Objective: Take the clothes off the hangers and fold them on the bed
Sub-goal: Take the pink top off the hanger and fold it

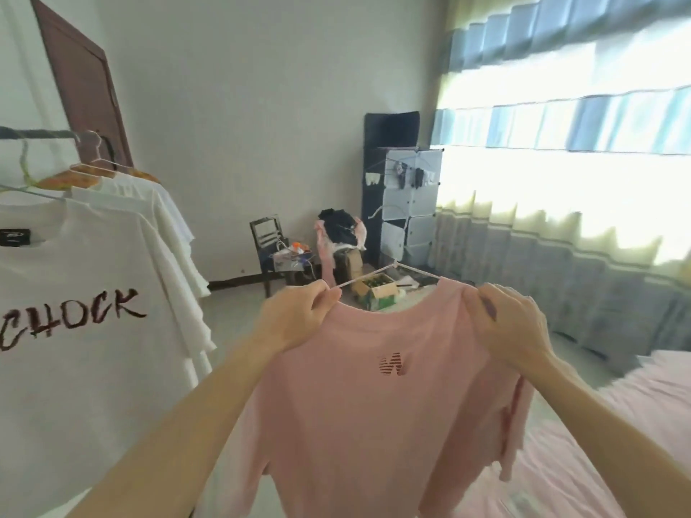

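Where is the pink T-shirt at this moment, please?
The pink T-shirt hangs at the head view's centre on a white hanger, left hand and right hand gripping its shoulders, between white T-shirts at left and the bed at right.

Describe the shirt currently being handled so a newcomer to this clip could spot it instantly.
At the left hangs a rack of white T-shirts; right of it, centre foreground, the left hand and right hand hold up one garment. It is the pink shirt on a thin white hanger, unlike its white neighbours, with a small dark-red chest logo.
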Demonstrator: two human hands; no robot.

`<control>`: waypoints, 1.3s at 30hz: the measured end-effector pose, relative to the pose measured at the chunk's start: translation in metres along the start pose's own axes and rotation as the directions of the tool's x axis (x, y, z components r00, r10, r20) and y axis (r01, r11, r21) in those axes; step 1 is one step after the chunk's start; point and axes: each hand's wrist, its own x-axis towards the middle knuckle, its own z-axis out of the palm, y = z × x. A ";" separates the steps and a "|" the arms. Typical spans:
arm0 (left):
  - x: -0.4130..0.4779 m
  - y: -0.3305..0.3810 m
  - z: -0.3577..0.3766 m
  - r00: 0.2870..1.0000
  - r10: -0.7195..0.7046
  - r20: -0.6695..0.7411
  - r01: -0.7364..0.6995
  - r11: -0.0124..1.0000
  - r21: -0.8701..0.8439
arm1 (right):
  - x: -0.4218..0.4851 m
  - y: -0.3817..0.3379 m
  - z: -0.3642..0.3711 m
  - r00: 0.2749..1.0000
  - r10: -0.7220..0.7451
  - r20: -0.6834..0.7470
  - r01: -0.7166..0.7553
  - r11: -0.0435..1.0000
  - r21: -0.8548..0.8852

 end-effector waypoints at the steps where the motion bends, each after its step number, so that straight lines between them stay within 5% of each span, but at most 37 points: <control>1: 0.005 0.019 0.011 0.999 0.045 -0.001 -0.045 0.999 -0.006 | -0.005 0.018 -0.017 0.999 0.036 -0.002 -0.036 0.999 -0.015; 12: 0.024 0.262 0.125 0.926 0.366 -0.097 -0.378 0.894 -0.241 | -0.115 0.158 -0.242 0.957 0.164 -0.238 -0.238 0.915 -0.326; 20: 0.012 0.400 0.175 0.881 0.473 0.010 -0.419 0.790 -0.447 | -0.179 0.228 -0.350 0.894 0.273 -0.354 -0.426 0.760 -0.490; 23: 0.006 0.452 0.180 0.882 0.472 0.021 -0.403 0.775 -0.486 | -0.192 0.251 -0.379 0.818 0.237 -0.524 -0.533 0.655 -0.536; 25: -0.004 0.487 0.182 0.897 0.441 0.019 -0.384 0.802 -0.457 | -0.192 0.256 -0.388 0.738 0.415 -0.532 -0.662 0.598 -0.452; 28: -0.029 0.534 0.190 0.890 0.448 0.083 -0.371 0.817 -0.441 | -0.187 0.249 -0.390 0.637 0.739 -0.219 -0.771 0.610 -0.183; 31: -0.055 0.564 0.205 0.845 0.511 0.157 -0.411 0.810 -0.419 | -0.176 0.235 -0.395 0.569 0.815 -0.108 -0.822 0.560 -0.107; 35: -0.071 0.583 0.219 0.764 0.602 0.233 -0.475 0.769 -0.428 | -0.161 0.252 -0.394 0.455 0.890 -0.029 -0.859 0.447 0.251; 37: -0.075 0.586 0.219 0.682 0.656 0.322 -0.444 0.722 -0.531 | -0.155 0.266 -0.391 0.386 0.922 -0.021 -0.857 0.367 0.362; 39: -0.078 0.589 0.214 0.557 0.733 0.390 -0.398 0.648 -0.650 | -0.147 0.276 -0.391 0.402 0.915 -0.023 -0.845 0.380 0.377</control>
